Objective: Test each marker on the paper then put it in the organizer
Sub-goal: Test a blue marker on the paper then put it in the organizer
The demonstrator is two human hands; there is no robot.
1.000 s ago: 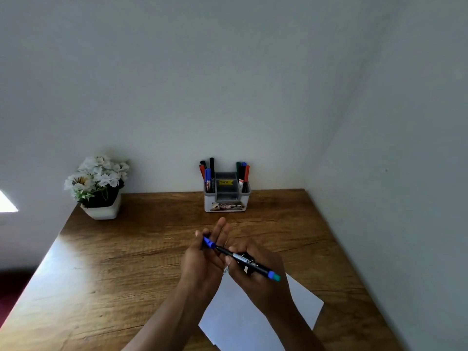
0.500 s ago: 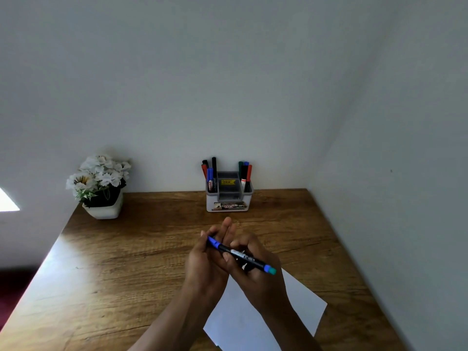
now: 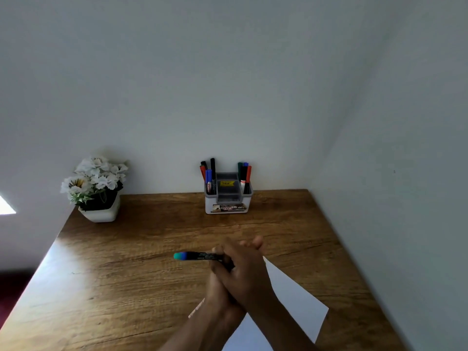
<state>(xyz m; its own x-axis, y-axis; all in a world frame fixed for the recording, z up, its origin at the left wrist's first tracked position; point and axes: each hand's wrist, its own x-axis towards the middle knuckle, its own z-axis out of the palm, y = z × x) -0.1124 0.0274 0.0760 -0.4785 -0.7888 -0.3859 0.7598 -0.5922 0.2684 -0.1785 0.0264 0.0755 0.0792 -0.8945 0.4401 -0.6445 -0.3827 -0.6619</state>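
A black marker (image 3: 200, 256) with a teal-blue end points left, level above the wooden table (image 3: 121, 287). My right hand (image 3: 243, 272) lies on top and is closed around the marker's right part. My left hand (image 3: 216, 292) sits underneath it, mostly covered, so its grip is hidden. A white sheet of paper (image 3: 293, 297) lies under and to the right of my hands. The grey and white organizer (image 3: 228, 207) stands at the table's back edge against the wall, with several markers upright in its left and right compartments.
A white pot of white flowers (image 3: 97, 192) stands at the back left corner. A wall (image 3: 392, 198) runs close along the table's right edge. The table's left edge (image 3: 33, 279) drops off to a dark floor.
The marker has swung round: its teal end pointed right before and now points left. My right hand has crossed over my left hand.
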